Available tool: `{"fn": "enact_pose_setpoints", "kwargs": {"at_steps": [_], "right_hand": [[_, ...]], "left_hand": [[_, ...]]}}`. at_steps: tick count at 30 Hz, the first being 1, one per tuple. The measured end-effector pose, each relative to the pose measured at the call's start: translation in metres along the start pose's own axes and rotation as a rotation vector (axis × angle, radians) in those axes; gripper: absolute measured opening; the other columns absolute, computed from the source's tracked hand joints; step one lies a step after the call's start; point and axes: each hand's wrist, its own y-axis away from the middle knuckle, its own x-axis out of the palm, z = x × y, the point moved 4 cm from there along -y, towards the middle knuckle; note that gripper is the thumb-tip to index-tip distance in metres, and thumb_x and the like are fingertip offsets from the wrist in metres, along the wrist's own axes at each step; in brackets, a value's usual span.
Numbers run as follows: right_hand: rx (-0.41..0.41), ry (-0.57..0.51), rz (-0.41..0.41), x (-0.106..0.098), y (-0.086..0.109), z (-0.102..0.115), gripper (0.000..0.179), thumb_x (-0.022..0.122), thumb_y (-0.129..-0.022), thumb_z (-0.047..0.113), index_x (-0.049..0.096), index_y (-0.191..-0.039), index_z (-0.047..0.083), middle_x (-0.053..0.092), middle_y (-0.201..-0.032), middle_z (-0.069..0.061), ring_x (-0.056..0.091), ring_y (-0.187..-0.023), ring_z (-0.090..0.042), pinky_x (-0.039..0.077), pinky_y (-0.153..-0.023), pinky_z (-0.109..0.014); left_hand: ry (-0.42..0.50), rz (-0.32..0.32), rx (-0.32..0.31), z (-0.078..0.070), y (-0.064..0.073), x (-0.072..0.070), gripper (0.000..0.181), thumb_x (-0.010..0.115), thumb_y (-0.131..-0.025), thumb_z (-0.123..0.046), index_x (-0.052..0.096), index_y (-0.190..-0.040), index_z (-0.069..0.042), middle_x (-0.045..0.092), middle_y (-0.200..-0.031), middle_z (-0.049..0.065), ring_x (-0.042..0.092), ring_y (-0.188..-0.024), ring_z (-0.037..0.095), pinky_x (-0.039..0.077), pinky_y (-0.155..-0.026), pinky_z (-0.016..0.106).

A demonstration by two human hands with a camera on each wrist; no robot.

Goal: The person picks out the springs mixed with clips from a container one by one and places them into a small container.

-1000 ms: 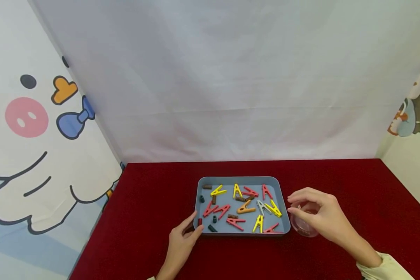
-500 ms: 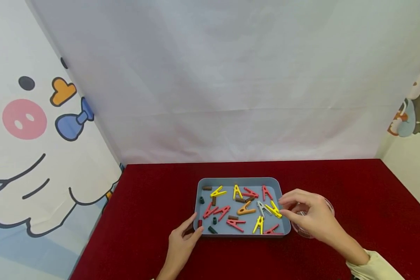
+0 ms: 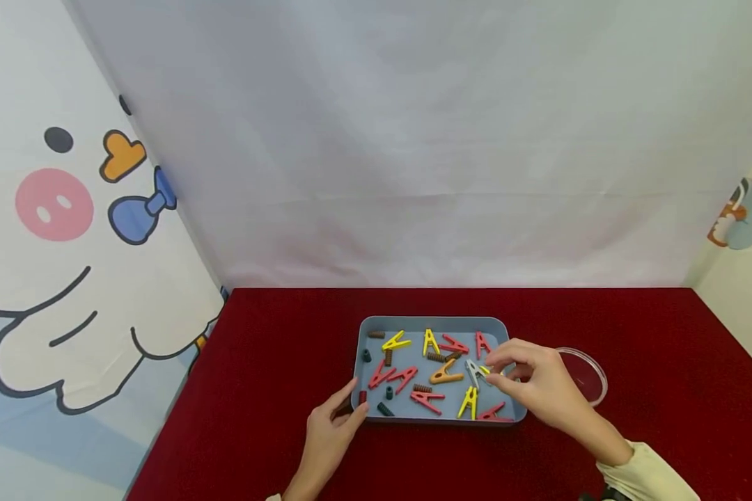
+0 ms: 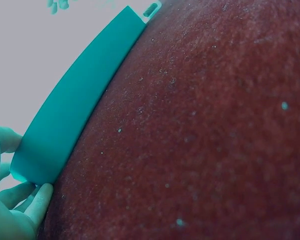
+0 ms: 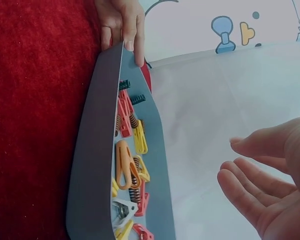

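Note:
A blue-grey tray (image 3: pixel 439 421) holds red, yellow, orange and grey plastic clips, plus small coil springs. My left hand (image 3: pixel 328 433) grips the tray's near left corner, thumb and fingers on either side of the wall. Over the tray's right part hovers my right hand (image 3: pixel 542 383), fingers slightly bent and thumb apart from them; the right wrist view shows nothing between them. Below its fingertips are a grey clip (image 3: pixel 474 374) and a partly hidden yellow clip. Further left lie an orange clip (image 3: pixel 446 374), a brown spring (image 3: pixel 423 388) and a dark green spring (image 3: pixel 385 410).
Right of the tray stands a clear round dish (image 3: pixel 604 374), partly covered by my right hand and forearm. A dark red cloth (image 3: pixel 276 362) covers the table. A white curtain (image 3: pixel 413 153) hangs behind it.
My right hand has moved left from over the clear dish to above the tray's right side. The left hand keeps its hold on the tray corner.

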Motion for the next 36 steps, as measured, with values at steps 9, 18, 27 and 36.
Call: {"fn": "enact_pose_setpoints", "kwargs": {"at_steps": [9,18,27,36], "right_hand": [[0.043,0.062,0.017,0.011,-0.006,-0.006,0.022,0.078,-0.075,-0.001,0.072,-0.091,0.014,0.067,-0.087,-0.001,0.063,-0.075,-0.009,0.054,-0.060,-0.026],[0.076,0.011,0.039,0.025,-0.008,-0.020,0.019,0.078,-0.077,0.004,0.073,-0.091,0.015,0.067,-0.090,0.001,0.063,-0.075,-0.008,0.054,-0.061,-0.026],[0.096,-0.026,0.080,0.039,-0.013,-0.024,0.018,0.079,-0.076,0.005,0.072,-0.090,0.015,0.066,-0.089,-0.003,0.063,-0.075,-0.011,0.054,-0.060,-0.026],[0.078,-0.015,0.130,0.049,-0.017,-0.027,0.014,0.077,-0.077,0.002,0.072,-0.088,0.008,0.067,-0.090,-0.004,0.061,-0.075,-0.008,0.054,-0.060,-0.025]], "left_hand": [[-0.002,0.003,-0.008,-0.001,0.000,-0.001,0.052,0.068,-0.088,-0.033,0.053,-0.136,-0.018,0.043,-0.142,0.015,0.065,-0.098,0.021,0.051,-0.077,0.027],[0.006,0.007,-0.003,0.000,0.000,0.000,0.052,0.067,-0.089,-0.032,0.053,-0.137,-0.018,0.043,-0.142,0.015,0.065,-0.099,0.022,0.051,-0.077,0.027],[0.019,0.005,-0.002,0.000,-0.001,0.001,0.052,0.068,-0.088,-0.031,0.053,-0.136,-0.018,0.045,-0.141,0.014,0.067,-0.086,0.019,0.045,-0.061,0.022],[0.011,-0.008,0.016,-0.001,-0.001,0.001,0.052,0.068,-0.088,-0.031,0.054,-0.136,-0.018,0.046,-0.140,0.012,0.065,-0.097,0.020,0.049,-0.071,0.024]]}}
